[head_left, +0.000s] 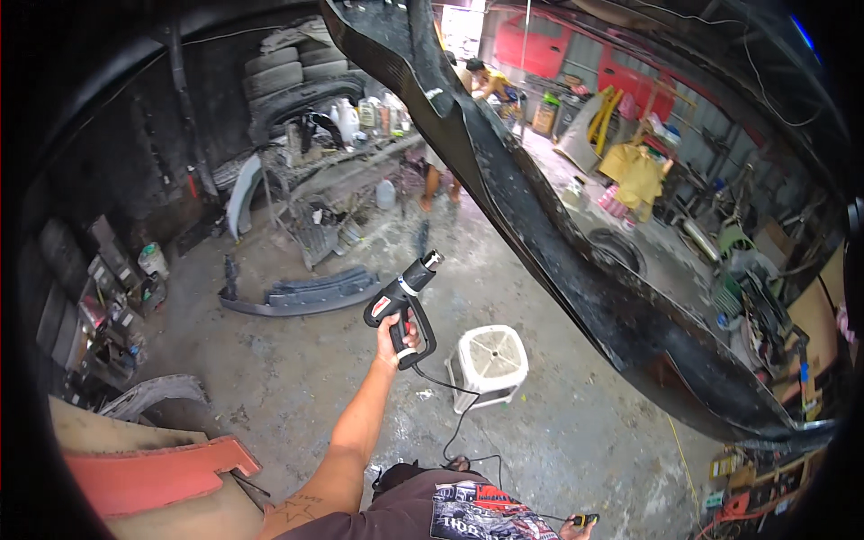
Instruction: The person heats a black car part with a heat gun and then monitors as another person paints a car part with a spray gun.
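Note:
My left hand is raised ahead of me, fingers wrapped round the handle of a black heat gun. Its metal nozzle points up and away, towards a long black car bumper that hangs diagonally across the view, apart from it. From the handle's base a black cord drops past a white plastic stool. Low at the picture's edge, my right hand is closed on a small black and yellow object; a dark cord runs towards it. Most of that hand is cut off.
Another bumper piece lies on the concrete floor. A cluttered workbench stands at the far left, with a person beside it, partly hidden by the bumper. A red panel leans at lower left. A tyre and piled parts line the right.

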Motion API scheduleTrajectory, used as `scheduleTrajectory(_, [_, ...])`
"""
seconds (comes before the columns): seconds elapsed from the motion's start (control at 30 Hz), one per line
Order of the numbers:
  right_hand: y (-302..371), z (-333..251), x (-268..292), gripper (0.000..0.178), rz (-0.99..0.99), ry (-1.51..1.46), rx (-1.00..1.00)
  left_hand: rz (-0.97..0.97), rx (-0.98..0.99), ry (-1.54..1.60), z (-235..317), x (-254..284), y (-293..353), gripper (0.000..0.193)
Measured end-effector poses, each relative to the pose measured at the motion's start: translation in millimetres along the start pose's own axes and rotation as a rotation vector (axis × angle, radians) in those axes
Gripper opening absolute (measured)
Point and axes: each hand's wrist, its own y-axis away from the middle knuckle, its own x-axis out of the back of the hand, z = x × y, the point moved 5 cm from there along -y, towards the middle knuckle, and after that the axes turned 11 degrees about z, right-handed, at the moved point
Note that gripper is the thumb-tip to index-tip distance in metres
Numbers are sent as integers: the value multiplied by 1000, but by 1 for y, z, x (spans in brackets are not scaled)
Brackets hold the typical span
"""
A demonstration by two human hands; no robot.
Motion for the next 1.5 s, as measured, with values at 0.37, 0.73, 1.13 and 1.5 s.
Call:
scheduleTrajectory(0.37, [-23,45,-47,20,132,41,40,-76,-237,27,95,-49,-43,36])
scheduleTrajectory(0.73, [72,142,-67,19,238,-90,218,-334,-60,25,184,-84,-115,36])
scheduleTrajectory(1.13, [156,232,-65,18,310,-97,297,-513,-9,-134,253,-154,-150,37])
scheduleTrajectory(1.5, [182,229,-21,31,295,-169,249,-680,13,-81,312,-155,-130,43])
